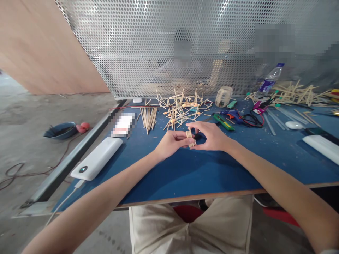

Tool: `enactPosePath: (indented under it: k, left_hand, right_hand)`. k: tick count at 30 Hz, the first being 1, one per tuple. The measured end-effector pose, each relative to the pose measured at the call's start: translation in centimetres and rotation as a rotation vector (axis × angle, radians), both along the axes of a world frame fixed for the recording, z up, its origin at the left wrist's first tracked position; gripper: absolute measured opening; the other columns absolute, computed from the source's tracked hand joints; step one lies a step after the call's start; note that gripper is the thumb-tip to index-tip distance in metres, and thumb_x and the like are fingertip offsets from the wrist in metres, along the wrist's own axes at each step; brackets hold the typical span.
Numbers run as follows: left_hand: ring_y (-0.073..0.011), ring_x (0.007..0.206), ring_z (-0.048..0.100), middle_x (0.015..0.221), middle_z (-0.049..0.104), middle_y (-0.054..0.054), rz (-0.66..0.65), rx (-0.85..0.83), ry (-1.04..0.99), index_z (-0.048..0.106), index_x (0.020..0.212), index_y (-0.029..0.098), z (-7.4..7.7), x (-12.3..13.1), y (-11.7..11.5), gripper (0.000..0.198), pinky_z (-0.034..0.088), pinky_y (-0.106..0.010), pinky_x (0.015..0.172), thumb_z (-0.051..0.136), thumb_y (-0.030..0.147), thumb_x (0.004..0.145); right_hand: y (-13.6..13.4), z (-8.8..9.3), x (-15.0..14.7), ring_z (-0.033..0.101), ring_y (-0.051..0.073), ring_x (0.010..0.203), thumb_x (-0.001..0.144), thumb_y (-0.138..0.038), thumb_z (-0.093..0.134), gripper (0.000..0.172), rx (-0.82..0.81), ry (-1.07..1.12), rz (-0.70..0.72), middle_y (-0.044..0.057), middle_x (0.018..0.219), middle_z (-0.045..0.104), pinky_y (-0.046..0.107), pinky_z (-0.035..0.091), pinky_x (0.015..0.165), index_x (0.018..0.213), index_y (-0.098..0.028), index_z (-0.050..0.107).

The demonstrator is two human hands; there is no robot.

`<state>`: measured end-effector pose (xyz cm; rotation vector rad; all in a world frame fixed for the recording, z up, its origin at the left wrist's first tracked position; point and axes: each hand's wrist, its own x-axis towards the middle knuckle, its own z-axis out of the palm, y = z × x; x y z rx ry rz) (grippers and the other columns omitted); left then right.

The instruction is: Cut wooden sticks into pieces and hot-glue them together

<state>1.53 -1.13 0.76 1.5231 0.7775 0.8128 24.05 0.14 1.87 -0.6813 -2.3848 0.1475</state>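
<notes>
A small bundle of short wooden sticks (189,134), set side by side, is held just above the blue tabletop in front of me. My left hand (171,144) pinches it from the left, thumb across the near face. From the right, my right hand (212,137) curves round it, fingertips at the upper end and thumb at the lower end. Behind my hands spreads a loose heap of thin wooden sticks (182,111), some with orange blobs. A row of straight sticks (148,119) lies left of that heap. Past my right hand lies a green utility knife (224,122).
A white power bank (97,158) with a cable lies left, near a blurred white item (123,125). At the right are a blue glue gun (234,115), clear glue sticks (269,121), a bottle (268,83) and more sticks. Perforated metal sheet (148,49) backs the table.
</notes>
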Motion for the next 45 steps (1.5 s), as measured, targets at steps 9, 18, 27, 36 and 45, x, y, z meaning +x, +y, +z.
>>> enactPosePath:
  k: [9, 18, 27, 36, 45]
  left_hand:
    - [-0.0192, 0.088, 0.074, 0.098, 0.077, -0.008, 0.120, -0.032, -0.066, 0.075, 0.099, 0.016, 0.5, -0.3, 0.4, 0.034, 0.062, -0.036, 0.085, 0.081, 0.041, 0.077]
    - [-0.0159, 0.084, 0.072, 0.093, 0.077, -0.008, 0.192, 0.042, 0.039, 0.077, 0.101, 0.015, -0.2, -2.4, 3.1, 0.035, 0.062, -0.032, 0.084, 0.079, 0.042, 0.079]
    - [-0.0170, 0.082, 0.073, 0.089, 0.076, -0.009, 0.166, -0.004, 0.005, 0.076, 0.100, 0.013, -0.6, -2.3, 3.4, 0.039, 0.064, -0.033, 0.081, 0.081, 0.043, 0.076]
    - [-0.0160, 0.077, 0.072, 0.079, 0.074, -0.005, 0.063, -0.010, 0.052, 0.075, 0.089, 0.014, 0.3, -0.8, 1.4, 0.031, 0.065, -0.033, 0.077, 0.083, 0.041, 0.075]
    - [-0.0150, 0.071, 0.071, 0.079, 0.075, -0.005, 0.042, 0.060, 0.104, 0.075, 0.085, 0.015, 0.4, 0.0, 0.5, 0.029, 0.065, -0.030, 0.069, 0.083, 0.042, 0.075]
  right_hand:
    - [0.5, 1.9, 1.7, 0.059, 0.033, 0.120, 0.078, -0.055, 0.075, 0.089, -0.059, -0.152, -0.130, 0.010, 0.139, 0.059, 0.050, 0.048, 0.099, 0.153, -0.030, 0.035]
    - [3.1, 1.1, 7.9, 0.047, 0.043, 0.130, 0.057, -0.080, 0.073, 0.106, -0.314, -0.577, -0.326, 0.012, 0.147, 0.051, 0.058, 0.043, 0.104, 0.146, -0.027, 0.051]
    - [3.2, 1.1, 7.5, 0.047, 0.043, 0.132, 0.060, -0.076, 0.075, 0.099, -0.279, -0.546, -0.352, 0.014, 0.145, 0.054, 0.058, 0.039, 0.108, 0.143, -0.026, 0.054]
    - [-0.2, 1.6, 1.0, 0.068, 0.022, 0.095, 0.090, -0.041, 0.064, 0.045, -0.170, 0.061, -0.162, 0.005, 0.114, 0.072, 0.042, 0.052, 0.092, 0.132, -0.027, 0.062]
    - [-0.3, 0.2, -1.6, 0.060, 0.014, 0.062, 0.082, -0.044, 0.074, 0.025, -0.673, 0.525, -0.096, 0.003, 0.084, 0.074, 0.030, 0.052, 0.059, 0.088, -0.021, 0.076]
